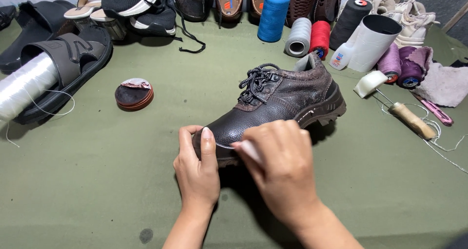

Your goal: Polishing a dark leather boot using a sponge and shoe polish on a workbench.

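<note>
Fingers (208, 140) of my left hand (197, 168) clamp the toe of one dark boot (273, 105); right hand (280, 163) fingers pinch something white, maybe cloth (246, 149), on it. One polish tin (134, 94), about six thread cones (273, 16). Green surface (97, 180), shoes piled behind.

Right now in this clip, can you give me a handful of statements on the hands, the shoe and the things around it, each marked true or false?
1. The left hand grips the toe of the shoe. True.
2. The right hand holds scissors. False: it presses a small white piece against the toe.
3. The shoe's laces are black and white. True.
4. The round tin lies right of the shoe. False: it lies to its left.
5. The blue thread spool stands upright on the green cloth. True.
</note>
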